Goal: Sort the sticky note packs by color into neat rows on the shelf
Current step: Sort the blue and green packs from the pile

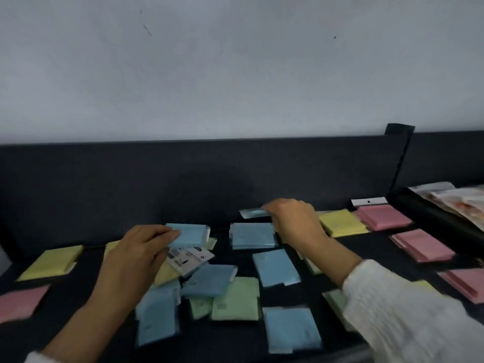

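Mid-sort on blues: my left hand [136, 254] pinches a blue pack [188, 233], my right hand [296, 221] grips a second pack [252, 213], prob. blue too. Next: square both along the shelf [235, 341] back edge.

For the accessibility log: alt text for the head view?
The left hand grips a blue pack and the right hand pinches another blue pack near the back panel, over a dark shelf strewn with more packs in blue, green, yellow and pink. Most pink packs lie at right.
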Action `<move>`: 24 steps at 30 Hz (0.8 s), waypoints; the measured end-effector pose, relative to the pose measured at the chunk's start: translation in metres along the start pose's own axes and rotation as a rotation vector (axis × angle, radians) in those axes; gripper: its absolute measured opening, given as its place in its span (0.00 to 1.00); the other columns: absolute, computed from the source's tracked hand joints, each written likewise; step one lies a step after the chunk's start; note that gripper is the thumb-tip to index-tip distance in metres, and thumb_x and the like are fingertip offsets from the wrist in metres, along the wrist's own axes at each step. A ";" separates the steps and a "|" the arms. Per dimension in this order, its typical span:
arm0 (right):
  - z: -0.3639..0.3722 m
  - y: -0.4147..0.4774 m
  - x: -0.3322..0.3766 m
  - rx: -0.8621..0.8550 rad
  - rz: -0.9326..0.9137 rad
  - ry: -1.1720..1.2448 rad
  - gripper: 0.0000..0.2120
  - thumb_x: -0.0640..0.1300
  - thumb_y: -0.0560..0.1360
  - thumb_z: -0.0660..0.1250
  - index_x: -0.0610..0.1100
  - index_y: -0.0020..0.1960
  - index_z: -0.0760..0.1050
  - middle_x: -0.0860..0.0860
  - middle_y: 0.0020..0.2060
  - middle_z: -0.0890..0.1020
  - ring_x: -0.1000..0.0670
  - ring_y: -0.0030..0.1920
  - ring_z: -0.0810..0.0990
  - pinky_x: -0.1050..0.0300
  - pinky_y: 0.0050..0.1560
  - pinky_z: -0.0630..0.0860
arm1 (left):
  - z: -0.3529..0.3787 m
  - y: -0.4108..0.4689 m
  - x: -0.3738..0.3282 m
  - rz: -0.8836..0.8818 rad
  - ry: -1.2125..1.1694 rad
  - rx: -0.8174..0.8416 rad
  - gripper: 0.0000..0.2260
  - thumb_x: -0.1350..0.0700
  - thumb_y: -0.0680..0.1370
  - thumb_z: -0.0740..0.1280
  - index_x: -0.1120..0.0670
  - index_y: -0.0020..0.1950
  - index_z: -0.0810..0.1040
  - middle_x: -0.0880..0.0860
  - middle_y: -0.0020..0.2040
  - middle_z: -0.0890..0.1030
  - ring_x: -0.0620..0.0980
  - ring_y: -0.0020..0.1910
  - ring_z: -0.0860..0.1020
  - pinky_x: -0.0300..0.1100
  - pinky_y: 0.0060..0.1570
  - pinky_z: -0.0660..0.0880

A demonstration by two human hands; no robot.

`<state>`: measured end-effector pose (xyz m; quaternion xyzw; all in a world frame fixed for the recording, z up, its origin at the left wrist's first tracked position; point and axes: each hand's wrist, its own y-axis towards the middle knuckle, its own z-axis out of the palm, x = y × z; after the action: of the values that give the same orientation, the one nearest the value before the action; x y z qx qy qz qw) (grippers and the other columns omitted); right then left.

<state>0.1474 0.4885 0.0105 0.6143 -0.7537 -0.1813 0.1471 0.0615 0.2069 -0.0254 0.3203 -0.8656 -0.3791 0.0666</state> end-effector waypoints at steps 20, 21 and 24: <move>0.022 0.036 -0.055 0.450 -0.125 0.323 0.20 0.38 0.79 0.55 0.45 0.71 0.65 0.43 0.67 0.71 0.43 0.62 0.73 0.49 0.62 0.72 | 0.069 0.023 -0.134 0.172 0.114 0.176 0.14 0.57 0.68 0.63 0.50 0.51 0.81 0.48 0.43 0.80 0.47 0.43 0.74 0.40 0.23 0.74; 0.019 0.035 -0.058 0.433 -0.128 0.331 0.20 0.39 0.80 0.55 0.45 0.71 0.65 0.44 0.68 0.70 0.43 0.63 0.72 0.49 0.63 0.72 | 0.073 0.025 -0.138 0.175 0.115 0.204 0.14 0.57 0.67 0.65 0.50 0.50 0.81 0.47 0.42 0.80 0.47 0.42 0.75 0.39 0.22 0.73; 0.014 0.031 -0.065 0.400 -0.137 0.339 0.20 0.39 0.80 0.55 0.45 0.72 0.64 0.45 0.69 0.69 0.44 0.65 0.71 0.49 0.64 0.71 | 0.087 0.028 -0.141 0.190 0.115 0.278 0.13 0.56 0.66 0.68 0.48 0.49 0.82 0.46 0.41 0.79 0.47 0.40 0.76 0.36 0.21 0.71</move>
<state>0.1274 0.5589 0.0121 0.7022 -0.6959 0.0673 0.1344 0.1274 0.3599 -0.0494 0.2643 -0.9308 -0.2287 0.1065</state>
